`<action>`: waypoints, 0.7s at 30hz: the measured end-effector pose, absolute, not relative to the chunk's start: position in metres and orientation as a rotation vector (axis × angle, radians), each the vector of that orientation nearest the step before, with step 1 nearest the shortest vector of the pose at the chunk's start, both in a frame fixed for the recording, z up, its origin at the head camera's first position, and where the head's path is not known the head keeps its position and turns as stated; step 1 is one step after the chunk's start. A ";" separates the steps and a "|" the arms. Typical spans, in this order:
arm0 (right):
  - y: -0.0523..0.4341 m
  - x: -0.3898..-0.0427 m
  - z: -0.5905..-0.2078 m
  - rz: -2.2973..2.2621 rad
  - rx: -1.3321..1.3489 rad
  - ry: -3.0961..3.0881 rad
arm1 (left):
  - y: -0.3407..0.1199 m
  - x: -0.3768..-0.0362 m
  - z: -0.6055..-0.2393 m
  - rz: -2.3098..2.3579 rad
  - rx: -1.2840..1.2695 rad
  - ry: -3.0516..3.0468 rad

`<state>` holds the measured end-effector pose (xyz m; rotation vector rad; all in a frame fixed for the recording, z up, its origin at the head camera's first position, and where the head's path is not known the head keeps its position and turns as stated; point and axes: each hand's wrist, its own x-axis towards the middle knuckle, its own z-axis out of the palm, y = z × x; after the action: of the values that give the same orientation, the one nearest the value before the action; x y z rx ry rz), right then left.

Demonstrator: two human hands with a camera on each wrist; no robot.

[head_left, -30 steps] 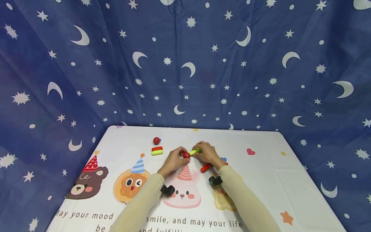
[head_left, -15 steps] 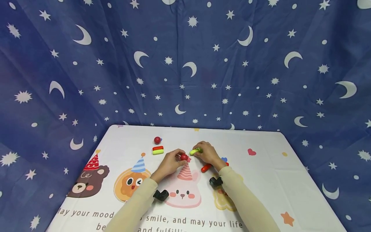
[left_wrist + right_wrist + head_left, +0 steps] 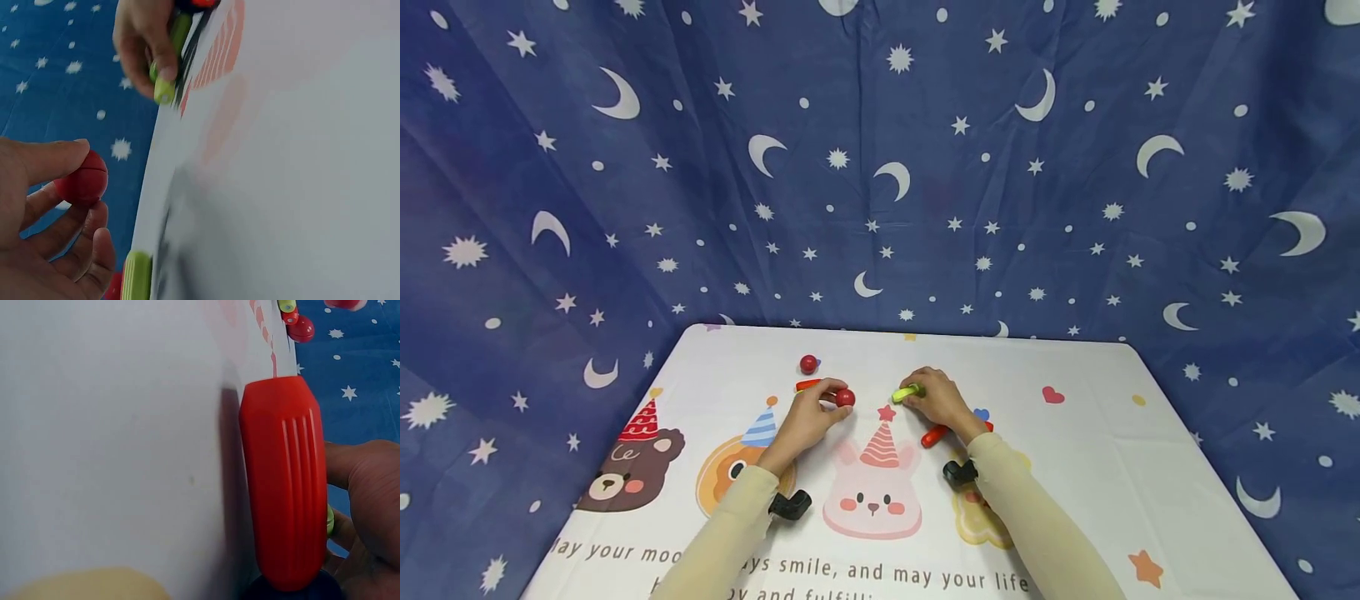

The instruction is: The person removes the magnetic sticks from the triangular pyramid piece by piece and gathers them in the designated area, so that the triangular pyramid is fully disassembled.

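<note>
My left hand (image 3: pixel 805 417) holds a red ball (image 3: pixel 845 398) between thumb and fingers, just right of a red stick (image 3: pixel 807 385). A seam line crosses the ball in the left wrist view. My right hand (image 3: pixel 938 397) grips a lime-green stick (image 3: pixel 904 392), whose far part the fingers hide. Below that hand lies another red stick (image 3: pixel 934 436), partly behind the forearm. Up close in the right wrist view, this red stick (image 3: pixel 284 481) shows grooves, with a dark blue rounded piece (image 3: pixel 294 589) at its lower end.
At the back left, a second red ball (image 3: pixel 808 364) sits in front of something small and blue. A lime-green stick (image 3: pixel 137 275) lies beside the left red stick, mostly covered by my left hand in the head view. A blue starry curtain (image 3: pixel 880 208) hangs behind the white printed table (image 3: pixel 1075 400).
My left hand has carried the red ball leftward, away from the lime-green stick in my right hand, and now covers part of the left sticks. The right hand stays in place.
</note>
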<state>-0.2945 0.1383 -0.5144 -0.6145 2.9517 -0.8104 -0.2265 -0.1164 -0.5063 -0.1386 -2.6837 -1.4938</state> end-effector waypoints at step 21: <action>0.137 -0.292 -0.513 -0.838 -0.586 2.932 | -0.195 -0.257 -0.507 -1.533 0.150 -2.528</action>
<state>-0.2918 0.1374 -0.5130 -0.5864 2.9323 -0.8383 -0.2570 -0.1951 -0.5074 0.1505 -2.5284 -1.5334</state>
